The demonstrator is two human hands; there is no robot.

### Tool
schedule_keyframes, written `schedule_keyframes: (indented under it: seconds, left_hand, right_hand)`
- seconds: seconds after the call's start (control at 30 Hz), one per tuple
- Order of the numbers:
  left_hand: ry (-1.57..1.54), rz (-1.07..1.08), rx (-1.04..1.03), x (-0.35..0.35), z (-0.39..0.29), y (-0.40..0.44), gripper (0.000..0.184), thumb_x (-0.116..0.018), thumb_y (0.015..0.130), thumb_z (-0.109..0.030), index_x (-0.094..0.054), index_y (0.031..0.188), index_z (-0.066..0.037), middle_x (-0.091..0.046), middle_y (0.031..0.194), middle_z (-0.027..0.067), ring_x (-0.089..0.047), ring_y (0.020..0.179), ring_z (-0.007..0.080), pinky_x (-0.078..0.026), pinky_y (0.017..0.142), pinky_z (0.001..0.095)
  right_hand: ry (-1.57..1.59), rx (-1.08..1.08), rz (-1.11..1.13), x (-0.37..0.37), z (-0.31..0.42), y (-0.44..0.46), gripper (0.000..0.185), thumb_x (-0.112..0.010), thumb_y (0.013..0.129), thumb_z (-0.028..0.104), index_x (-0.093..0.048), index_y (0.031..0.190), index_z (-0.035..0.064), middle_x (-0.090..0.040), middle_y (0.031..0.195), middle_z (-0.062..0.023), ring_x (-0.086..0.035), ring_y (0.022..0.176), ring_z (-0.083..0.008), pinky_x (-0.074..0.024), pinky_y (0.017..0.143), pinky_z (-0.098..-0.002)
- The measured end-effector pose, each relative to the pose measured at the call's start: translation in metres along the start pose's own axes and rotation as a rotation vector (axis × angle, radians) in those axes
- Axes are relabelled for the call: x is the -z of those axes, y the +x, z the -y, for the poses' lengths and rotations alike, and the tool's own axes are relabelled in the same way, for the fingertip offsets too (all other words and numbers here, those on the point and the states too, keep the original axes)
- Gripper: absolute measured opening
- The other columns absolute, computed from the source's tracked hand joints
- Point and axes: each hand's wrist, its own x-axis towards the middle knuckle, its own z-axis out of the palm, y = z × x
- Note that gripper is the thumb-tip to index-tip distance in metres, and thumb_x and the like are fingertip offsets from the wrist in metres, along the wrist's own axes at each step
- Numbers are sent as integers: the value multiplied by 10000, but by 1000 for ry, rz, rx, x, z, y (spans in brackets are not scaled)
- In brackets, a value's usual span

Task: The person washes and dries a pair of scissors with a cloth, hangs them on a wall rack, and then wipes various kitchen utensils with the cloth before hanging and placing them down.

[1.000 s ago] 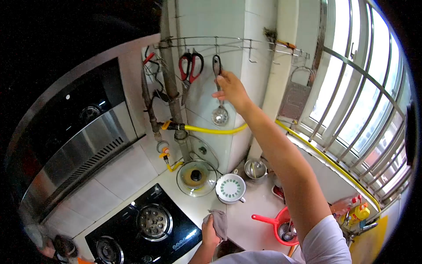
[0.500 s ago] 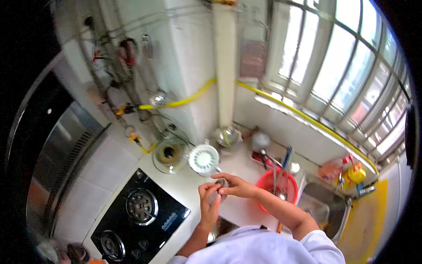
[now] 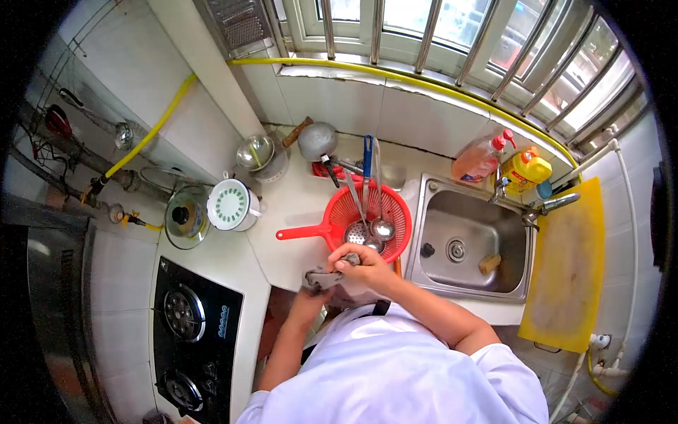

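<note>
Pinching a cloth [image 3: 323,280] with the right hand [image 3: 367,266], bunched at the left hand [image 3: 311,297]; can't tell that grip for blur. Held close to the body, probably for control, near a colander [image 3: 329,230] with ladles [image 3: 383,229] leaning inside, likely for draining.

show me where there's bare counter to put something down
Bare counter lies between the bowl and the colander, behind its handle; a strip runs between the stove and the front edge. Crowded: the back corner, with metalware; behind the sink, with bottles; and the colander, holding ladles, hands and cloth close by.
</note>
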Motion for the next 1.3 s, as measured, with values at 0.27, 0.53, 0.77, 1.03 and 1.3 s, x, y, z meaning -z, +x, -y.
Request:
schedule_keyframes:
  seconds: [0.27, 0.53, 0.77, 1.03, 1.3]
  left_hand:
    - [-487, -108, -434, 19, -25, -9, 308, -548, 813, -72, -539, 1110, 9, -584, 1117, 139, -592, 999, 239, -464, 907, 364]
    - [-991, 93, -448, 23, -48, -17, 582, -449, 766, -221, -387, 1329, -85, -392, 1370, 116, -366, 1271, 278, -267, 1064, 466]
    - [-947, 42, -511, 18, -69, 4, 571, -355, 847, -313, -310, 1372, -92, -382, 1376, 119, -351, 1277, 286, -257, 1063, 461]
    - [151, -342, -854, -31, -96, 66, 492, -410, 869, -65, -310, 1348, -13, -467, 1206, 108, -467, 1101, 228, -338, 982, 326]
    - [-33, -415, -995, -40, -142, 59, 567, -432, 816, 71, -291, 1353, -40, -451, 1185, 88, -462, 1045, 166, -358, 933, 279]
  right_hand:
    - [-901, -78, -438, 118, -15, 45, 278, -614, 820, 271, -642, 955, 30, -658, 828, -141, -645, 771, -251, -495, 707, -364]
    - [-1371, -271, -430, 126, -40, 72, 248, -610, 795, 288, -646, 867, 53, -640, 842, -185, -608, 809, -371, -468, 714, -467]
    - [-750, -59, -303, 86, -12, 58, 173, -551, 854, 187, -509, 853, 20, -559, 630, -99, -559, 550, -168, -459, 523, -330]
    - [-822, 155, 6, -3, 20, 32, 145, -505, 870, 150, -508, 891, 7, -527, 637, -107, -494, 578, -162, -425, 557, -308]
    - [-723, -40, 61, -15, 57, 15, 193, -512, 888, 187, -556, 954, 11, -522, 628, -57, -517, 580, -121, -424, 553, -284]
